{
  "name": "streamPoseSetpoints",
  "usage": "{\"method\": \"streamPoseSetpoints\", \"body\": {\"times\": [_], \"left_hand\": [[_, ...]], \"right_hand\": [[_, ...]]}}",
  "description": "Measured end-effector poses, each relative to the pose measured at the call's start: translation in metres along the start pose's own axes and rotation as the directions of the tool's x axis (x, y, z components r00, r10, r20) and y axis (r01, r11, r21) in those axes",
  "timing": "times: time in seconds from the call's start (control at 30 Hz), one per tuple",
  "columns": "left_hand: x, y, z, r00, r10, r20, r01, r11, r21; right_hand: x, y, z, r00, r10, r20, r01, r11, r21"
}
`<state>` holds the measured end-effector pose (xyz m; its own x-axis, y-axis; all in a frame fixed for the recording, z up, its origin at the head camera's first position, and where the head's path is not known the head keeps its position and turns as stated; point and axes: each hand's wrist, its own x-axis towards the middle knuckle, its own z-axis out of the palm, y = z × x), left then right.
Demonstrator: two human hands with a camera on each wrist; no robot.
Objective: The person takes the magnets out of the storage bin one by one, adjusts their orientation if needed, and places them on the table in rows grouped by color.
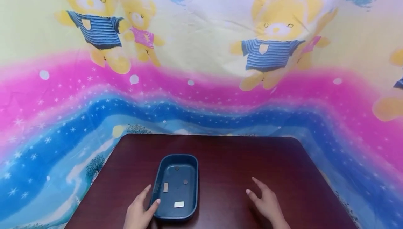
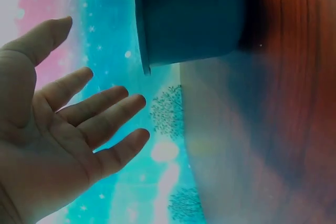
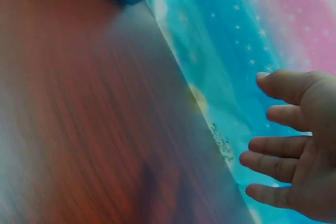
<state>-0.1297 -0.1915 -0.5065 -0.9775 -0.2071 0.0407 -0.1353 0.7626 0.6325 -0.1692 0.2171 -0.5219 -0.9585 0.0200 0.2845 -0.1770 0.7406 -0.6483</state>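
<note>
A dark blue rectangular tray [image 1: 176, 216] with rounded corners rests on the table. Inside it lie a shiny silver rectangular piece [image 1: 179, 204] and a smaller pale rectangular piece [image 1: 165, 187]. Two small round pieces are there too, one near the middle right [image 1: 185, 181] and one by the far end [image 1: 177, 168]. My left hand [image 1: 138, 210] is at the tray's near left side, thumb overlapping the rim in the head view. The left wrist view shows its fingers spread and holding nothing. To the right of the tray, my right hand [image 1: 267, 204] hovers over the table, fingers extended and bare.
The dark reddish-brown table [image 1: 239, 166] has rounded far corners. A printed cloth [image 1: 201, 92] with teddy bears hangs behind it and runs down both sides. The tray's side wall [image 2: 191, 19] stands above the tabletop in the left wrist view.
</note>
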Motion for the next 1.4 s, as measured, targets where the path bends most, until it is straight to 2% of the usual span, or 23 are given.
{"method": "streamPoseSetpoints", "body": {"times": [0.17,0.33,0.43,0.57,0.73,0.83,1.0,1.07,1.23,1.4], "left_hand": [[-0.003,-0.006,0.001,0.999,-0.034,0.006,0.034,0.996,-0.088],[-0.006,-0.013,0.007,0.997,-0.083,0.002,0.082,0.978,-0.194],[-0.008,-0.016,0.012,0.995,-0.099,-0.002,0.096,0.965,-0.244],[-0.009,-0.022,0.018,0.997,-0.08,-0.016,0.074,0.966,-0.247],[-0.009,-0.027,0.023,0.998,-0.059,-0.029,0.052,0.978,-0.202],[-0.009,-0.028,0.025,0.995,-0.097,-0.016,0.092,0.975,-0.203],[-0.008,-0.028,0.029,0.985,-0.17,0.011,0.166,0.95,-0.266],[-0.008,-0.027,0.031,0.982,-0.189,0.004,0.182,0.942,-0.28],[-0.007,-0.02,0.035,0.971,-0.234,-0.039,0.216,0.939,-0.269],[-0.007,-0.013,0.036,0.953,-0.302,-0.003,0.288,0.913,-0.289]], "right_hand": [[0.0,-0.006,0.018,1.0,0.012,-0.022,-0.009,0.991,0.134],[0.002,-0.015,0.034,1.0,0.02,0.003,-0.02,0.953,0.302],[0.006,-0.02,0.041,1.0,0.017,0.01,-0.019,0.933,0.361],[0.012,-0.029,0.05,0.998,0.051,0.034,-0.061,0.901,0.429],[0.02,-0.04,0.059,0.992,0.082,0.093,-0.119,0.839,0.531],[0.023,-0.048,0.064,0.991,0.065,0.115,-0.121,0.8,0.588],[0.027,-0.059,0.073,0.988,0.047,0.148,-0.133,0.748,0.65],[0.029,-0.063,0.078,0.985,0.038,0.169,-0.141,0.739,0.658],[0.041,-0.07,0.088,0.981,0.005,0.195,-0.135,0.739,0.66],[0.051,-0.077,0.094,0.975,-0.044,0.218,-0.118,0.73,0.674]]}}
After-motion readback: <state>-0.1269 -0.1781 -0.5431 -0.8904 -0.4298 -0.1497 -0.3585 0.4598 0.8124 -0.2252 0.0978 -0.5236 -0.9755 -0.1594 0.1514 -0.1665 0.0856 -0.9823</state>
